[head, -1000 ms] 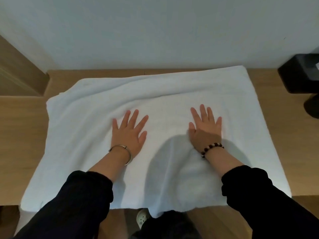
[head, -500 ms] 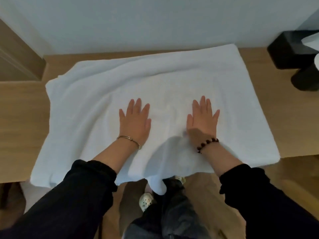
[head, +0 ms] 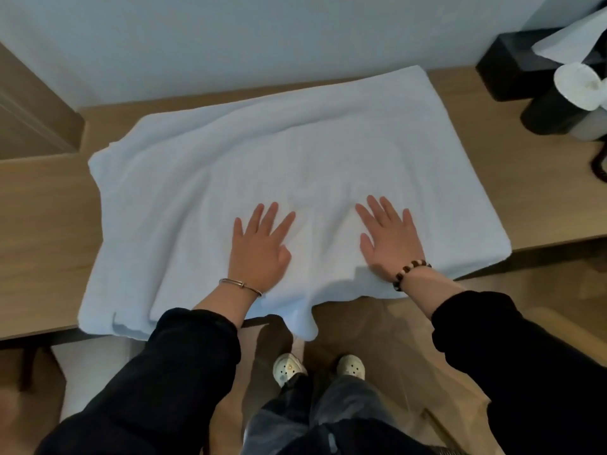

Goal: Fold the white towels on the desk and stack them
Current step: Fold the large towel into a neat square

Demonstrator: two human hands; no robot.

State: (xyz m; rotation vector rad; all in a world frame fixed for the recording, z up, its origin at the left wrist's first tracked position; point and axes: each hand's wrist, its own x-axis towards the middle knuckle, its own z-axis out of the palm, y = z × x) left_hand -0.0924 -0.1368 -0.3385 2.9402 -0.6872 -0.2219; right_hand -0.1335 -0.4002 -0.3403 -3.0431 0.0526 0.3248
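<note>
Here the left hand (head: 259, 249) and right hand (head: 389, 241) press the towel (head: 203, 178), fingers spread. The towel overhangs the tabletop's (head: 42, 224) near edge. No writing shows.

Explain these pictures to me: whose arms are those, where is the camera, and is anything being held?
No machine here: a person works with bare hands, and the one camera sits on their head, looking down. The left hand and right hand lie flat and open on a white towel covering a wooden desk; its near edge droops over the front. Nothing is gripped. A black box and a paper roll sit at the far right.
</note>
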